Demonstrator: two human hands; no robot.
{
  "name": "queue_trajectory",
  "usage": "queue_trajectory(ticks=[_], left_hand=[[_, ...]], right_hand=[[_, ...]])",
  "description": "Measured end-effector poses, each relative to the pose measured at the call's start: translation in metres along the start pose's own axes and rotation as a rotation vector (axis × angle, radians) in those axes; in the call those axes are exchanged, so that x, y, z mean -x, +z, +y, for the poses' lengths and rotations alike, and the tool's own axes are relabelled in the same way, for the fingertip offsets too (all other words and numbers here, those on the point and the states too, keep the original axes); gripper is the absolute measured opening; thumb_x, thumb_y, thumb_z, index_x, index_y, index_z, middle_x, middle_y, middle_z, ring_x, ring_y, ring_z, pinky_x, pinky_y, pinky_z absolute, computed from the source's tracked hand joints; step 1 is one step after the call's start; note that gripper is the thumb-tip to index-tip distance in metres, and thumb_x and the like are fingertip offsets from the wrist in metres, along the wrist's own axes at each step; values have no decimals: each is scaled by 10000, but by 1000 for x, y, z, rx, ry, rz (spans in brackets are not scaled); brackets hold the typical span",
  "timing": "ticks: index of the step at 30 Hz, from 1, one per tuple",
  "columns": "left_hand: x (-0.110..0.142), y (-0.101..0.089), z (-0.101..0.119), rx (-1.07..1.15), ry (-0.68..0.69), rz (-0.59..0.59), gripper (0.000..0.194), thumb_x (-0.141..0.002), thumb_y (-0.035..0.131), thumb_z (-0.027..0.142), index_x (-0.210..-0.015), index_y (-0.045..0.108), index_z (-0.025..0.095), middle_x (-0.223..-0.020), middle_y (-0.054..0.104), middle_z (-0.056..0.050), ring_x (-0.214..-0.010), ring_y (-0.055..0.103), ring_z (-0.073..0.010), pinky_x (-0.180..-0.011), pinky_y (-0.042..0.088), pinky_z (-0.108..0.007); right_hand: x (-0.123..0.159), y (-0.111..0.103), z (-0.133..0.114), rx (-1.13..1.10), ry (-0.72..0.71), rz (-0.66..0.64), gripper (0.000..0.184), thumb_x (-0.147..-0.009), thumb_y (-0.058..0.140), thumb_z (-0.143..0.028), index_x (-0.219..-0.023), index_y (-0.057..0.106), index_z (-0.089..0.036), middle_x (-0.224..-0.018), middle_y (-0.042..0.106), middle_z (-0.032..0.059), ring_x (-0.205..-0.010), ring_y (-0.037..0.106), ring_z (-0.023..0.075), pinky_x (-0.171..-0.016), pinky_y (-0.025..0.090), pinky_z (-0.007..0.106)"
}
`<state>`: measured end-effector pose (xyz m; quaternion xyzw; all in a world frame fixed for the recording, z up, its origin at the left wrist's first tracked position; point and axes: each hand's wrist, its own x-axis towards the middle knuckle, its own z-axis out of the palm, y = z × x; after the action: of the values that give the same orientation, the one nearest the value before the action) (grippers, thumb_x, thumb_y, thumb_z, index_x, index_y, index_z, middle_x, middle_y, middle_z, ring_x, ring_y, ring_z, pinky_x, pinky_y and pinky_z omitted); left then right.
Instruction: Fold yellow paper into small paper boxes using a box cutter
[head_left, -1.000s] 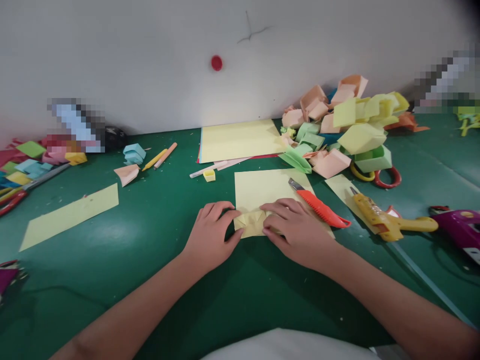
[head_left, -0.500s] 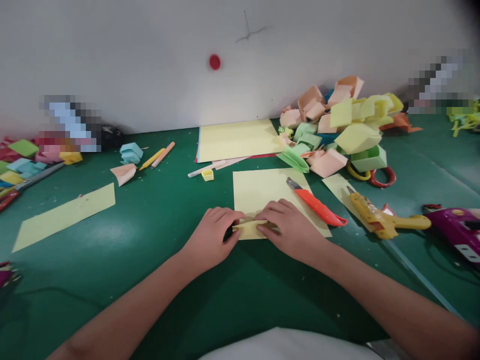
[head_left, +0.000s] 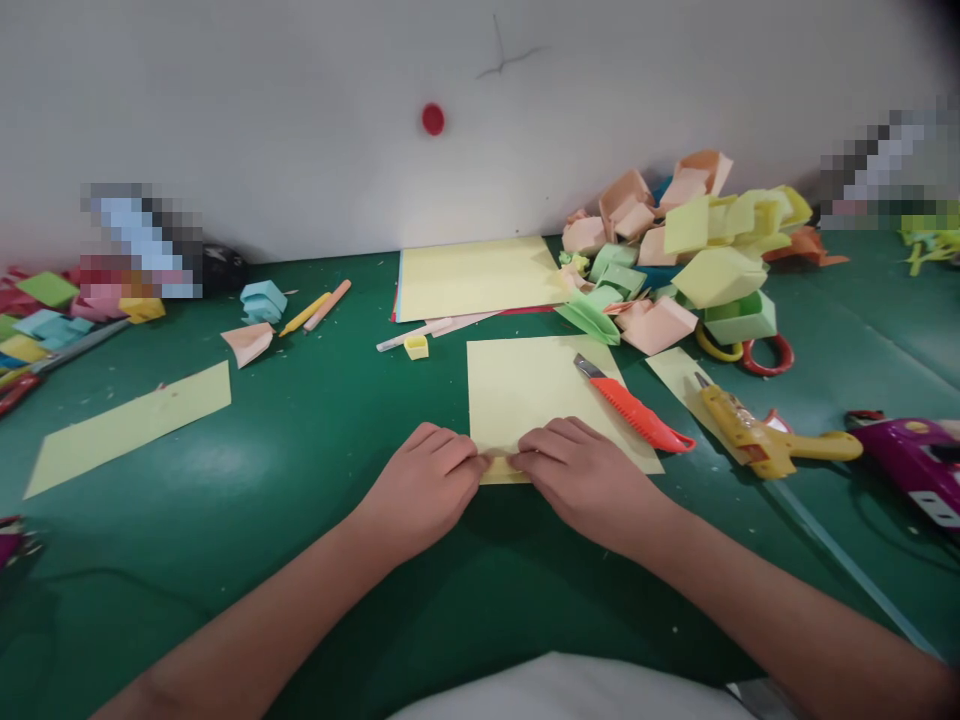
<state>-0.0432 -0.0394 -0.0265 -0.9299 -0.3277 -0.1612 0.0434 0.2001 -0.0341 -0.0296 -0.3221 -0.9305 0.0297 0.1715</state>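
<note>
The left hand [head_left: 431, 485] and right hand [head_left: 589, 482] pinch a folded paper [head_left: 502, 466], fingers together, at the near edge of the yellow sheet [head_left: 529, 390]. A knife [head_left: 636, 410] crosses the sheet's right edge; green table [head_left: 360, 400] borders its left.

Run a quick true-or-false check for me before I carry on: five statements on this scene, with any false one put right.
1. The left hand and right hand both touch the folded yellow paper. True.
2. The glue gun lies to the right of the red cutter. True.
3. The right hand holds the red cutter. False: it lies unheld, partly across the yellow sheet.
4. A small paper cup lies left of the yellow sheet. True.
5. The paper cup sits between the hands. False: it lies beyond the left hand.
</note>
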Motion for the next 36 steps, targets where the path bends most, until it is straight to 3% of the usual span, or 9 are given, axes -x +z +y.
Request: queue_trajectory(ticks=[6, 13, 17, 20, 23, 27, 32, 36], left_hand=[[1, -8, 7, -6, -5, -71, 255, -1023, 458, 201, -947, 690, 125, -850, 636, -61, -830, 620, -203, -772, 466, -390], [1, -5, 17, -77, -27, -9, 264, -1042, 435, 167, -960, 681, 119, -846, 668, -52, -818, 650, -207, -746, 496, -382], [6, 2, 30, -102, -102, 20, 294, -1027, 381, 94, -1140, 652, 102, -1108, 716, -108, -993, 683, -232, -865, 547, -392], [10, 6, 40, -125, -48, 11, 353, -986, 382, 51, -1252, 615, 46, -1258, 685, -172, -1147, 664, -271, -966, 538, -414], [13, 6, 47, -161, -7, -30, 375, -967, 405, 67, -1270, 611, -14, -1303, 665, -214, -1208, 645, -310, -1018, 520, -433], [15, 1, 51, -147, -55, -101, 428, -1006, 375, 164, -1334, 578, -21, -1388, 613, -221, -1272, 609, -324, -1049, 499, -454], [21, -14, 44, -50, -78, -207, 509, -1019, 395, 278, -1476, 463, 65, -1525, 493, -150, -1391, 508, -281, -1148, 409, -456], [23, -25, 35, 30, -85, -312, 589, -988, 461, 295, -1550, 361, 149, -1582, 419, -87, -1434, 458, -252, -1184, 362, -481]], right_hand=[[3, -3, -15, 91, 16, -54, 286, -945, 457, -31, -1094, 685, -119, -1016, 676, 104, -846, 555, 232, -788, 492, 402], [12, -7, -26, 176, 3, -93, 385, -855, 537, -11, -1215, 654, -79, -1090, 681, 102, -862, 570, 238, -794, 509, 408], [17, -7, -33, 287, -6, -50, 430, -840, 558, -63, -1257, 660, -87, -1146, 690, 101, -863, 544, 254, -785, 504, 409], [18, -6, -36, 346, -3, -15, 400, -847, 559, -92, -1222, 696, -105, -1190, 692, 88, -890, 531, 264, -823, 490, 422], [17, -6, -36, 346, -15, 14, 394, -846, 564, -111, -1213, 705, -95, -1266, 684, 75, -974, 522, 284, -862, 478, 439], [24, -6, -34, 337, -36, -2, 458, -833, 602, -124, -1285, 667, -96, -1325, 677, 74, -987, 531, 285, -890, 456, 453], [37, -8, -31, 307, 42, -62, 633, -778, 649, -126, -1407, 588, -166, -1449, 612, 28, -929, 544, 287, -900, 429, 488], [37, -13, -27, 259, 61, -99, 631, -783, 625, -112, -1406, 595, -206, -1445, 615, -30, -928, 544, 276, -904, 420, 469]])
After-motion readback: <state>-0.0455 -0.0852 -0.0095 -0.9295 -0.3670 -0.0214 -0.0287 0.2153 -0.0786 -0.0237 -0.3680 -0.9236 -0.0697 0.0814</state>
